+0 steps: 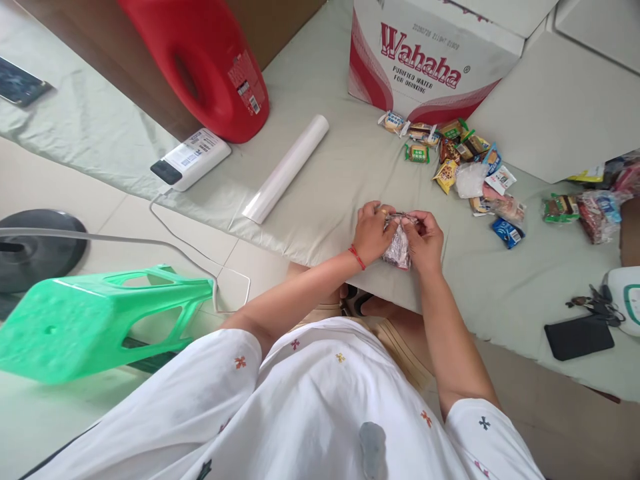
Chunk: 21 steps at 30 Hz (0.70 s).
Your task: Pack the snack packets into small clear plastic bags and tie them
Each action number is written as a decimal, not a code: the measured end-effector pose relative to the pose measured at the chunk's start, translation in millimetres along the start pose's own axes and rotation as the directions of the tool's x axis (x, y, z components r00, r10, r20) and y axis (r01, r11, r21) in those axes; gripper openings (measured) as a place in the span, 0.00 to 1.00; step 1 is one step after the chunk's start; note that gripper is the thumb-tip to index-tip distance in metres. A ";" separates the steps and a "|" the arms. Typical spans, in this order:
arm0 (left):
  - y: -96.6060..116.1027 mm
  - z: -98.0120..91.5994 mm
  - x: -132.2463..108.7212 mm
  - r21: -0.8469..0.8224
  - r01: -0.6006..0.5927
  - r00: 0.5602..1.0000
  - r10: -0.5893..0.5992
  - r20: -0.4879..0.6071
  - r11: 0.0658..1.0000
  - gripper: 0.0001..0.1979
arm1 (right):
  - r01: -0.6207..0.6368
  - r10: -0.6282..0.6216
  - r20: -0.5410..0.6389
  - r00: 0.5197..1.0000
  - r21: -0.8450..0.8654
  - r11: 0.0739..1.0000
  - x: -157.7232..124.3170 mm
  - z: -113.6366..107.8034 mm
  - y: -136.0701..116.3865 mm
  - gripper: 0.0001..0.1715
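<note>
My left hand [371, 232] and my right hand [427, 240] are both closed on a small clear plastic bag of snacks [398, 248], pinching its top edge between them just above the pale green cloth-covered surface [320, 200]. A red string is round my left wrist. A pile of small wrapped snacks [457, 160] lies beyond my hands to the right.
A white roll of plastic bags [286, 169] lies left of my hands. A Wahaha cardboard box [425, 57] stands at the back, a red jug [205, 60] at back left, a white power bank [191, 159] by it. A green plastic stool [100, 320] lies on the floor. A black wallet [579, 337] is at right.
</note>
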<state>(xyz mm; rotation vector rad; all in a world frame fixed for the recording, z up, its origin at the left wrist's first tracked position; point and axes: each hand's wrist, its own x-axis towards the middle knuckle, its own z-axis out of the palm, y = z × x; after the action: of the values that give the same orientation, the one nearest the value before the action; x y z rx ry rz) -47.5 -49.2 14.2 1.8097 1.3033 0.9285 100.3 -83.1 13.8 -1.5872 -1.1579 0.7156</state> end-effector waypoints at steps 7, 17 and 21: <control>13.7 -6.5 -7.2 -0.323 0.136 0.987 -0.098 0.130 0.936 0.12 | -0.145 0.147 0.022 0.989 0.373 0.916 -24.2 -11.6 -21.4 0.32; 34.1 -8.4 -15.1 -0.151 0.032 0.973 0.004 0.231 0.988 0.15 | -0.039 0.044 -0.087 0.995 0.055 0.998 -55.5 -17.3 -15.7 0.29; 36.6 -8.1 -13.2 -0.220 0.039 0.946 0.035 0.323 0.975 0.20 | -0.024 0.026 -0.034 0.999 0.043 0.999 -62.5 -25.8 -13.6 0.30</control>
<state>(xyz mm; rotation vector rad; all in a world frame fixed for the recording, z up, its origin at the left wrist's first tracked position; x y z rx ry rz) -41.0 -69.5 47.7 1.6978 0.9532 0.7055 95.4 -150.1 29.2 -1.5750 -1.0929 0.7218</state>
